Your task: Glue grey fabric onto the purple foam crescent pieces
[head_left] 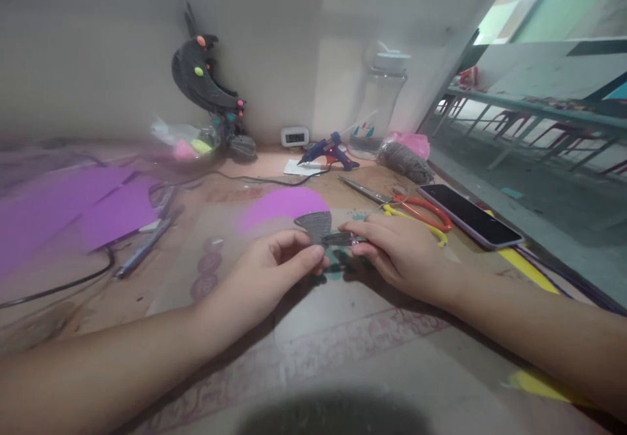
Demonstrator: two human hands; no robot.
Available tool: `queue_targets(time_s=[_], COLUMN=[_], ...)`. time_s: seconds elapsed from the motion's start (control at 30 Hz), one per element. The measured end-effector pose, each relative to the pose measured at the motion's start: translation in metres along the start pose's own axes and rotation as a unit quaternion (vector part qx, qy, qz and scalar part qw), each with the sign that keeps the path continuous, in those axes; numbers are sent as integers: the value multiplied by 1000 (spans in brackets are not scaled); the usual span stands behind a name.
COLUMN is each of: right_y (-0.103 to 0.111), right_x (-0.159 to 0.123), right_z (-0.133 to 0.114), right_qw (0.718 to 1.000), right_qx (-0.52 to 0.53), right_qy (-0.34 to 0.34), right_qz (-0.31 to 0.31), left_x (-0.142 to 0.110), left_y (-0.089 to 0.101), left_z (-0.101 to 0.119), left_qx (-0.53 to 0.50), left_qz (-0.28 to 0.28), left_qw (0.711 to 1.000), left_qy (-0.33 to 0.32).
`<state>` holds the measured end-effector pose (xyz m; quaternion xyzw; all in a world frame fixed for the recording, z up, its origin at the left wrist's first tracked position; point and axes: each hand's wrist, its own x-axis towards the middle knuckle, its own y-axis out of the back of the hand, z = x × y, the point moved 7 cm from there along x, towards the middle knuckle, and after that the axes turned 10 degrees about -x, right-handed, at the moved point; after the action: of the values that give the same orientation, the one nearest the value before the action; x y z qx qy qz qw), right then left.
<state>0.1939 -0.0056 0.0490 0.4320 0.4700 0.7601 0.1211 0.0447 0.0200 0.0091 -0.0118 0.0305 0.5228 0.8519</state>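
Observation:
A small grey fan-shaped piece with fine ridges (316,224) is between my two hands, low over the table. My left hand (279,262) pinches its lower left edge between thumb and fingers. At its right end, my right hand (399,249) has thumb and fingers closed around a narrow grey part with a shiny bit at the fingertips; I cannot make out exactly what that is. Just behind the piece lies a purple paper circle (289,205). Scissors with orange handles (424,208) lie beyond my right hand, next to yellow-handled scissors (435,231) partly hidden by it.
A blue glue gun (330,152) stands at the back beside a small digital clock (294,137), a clear bottle (379,105) and grey yarn (405,161). A phone (470,215) lies right. Purple sheets (117,209), a pen (144,249) and a black cable (63,288) are left. A dark crescent decoration (196,76) leans on the wall.

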Motion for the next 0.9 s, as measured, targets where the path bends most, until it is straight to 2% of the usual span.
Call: queue_targets(time_s=[0.27,0.67,0.9], right_y=[-6,-7,-11], right_x=[-1,-1,-2], right_z=[2,2,4], right_qw=[999,999,997], right_qx=[-11,28,51], right_qy=[-14,-23,-33], right_qz=[-27,-26,-40], left_x=[2,2,4], left_y=[1,1,0], left_z=[0,0,-5], left_qx=[3,27,-29], left_qz=[10,1,-11], left_qw=[1000,1000,999], left_qy=[8,-8,8])
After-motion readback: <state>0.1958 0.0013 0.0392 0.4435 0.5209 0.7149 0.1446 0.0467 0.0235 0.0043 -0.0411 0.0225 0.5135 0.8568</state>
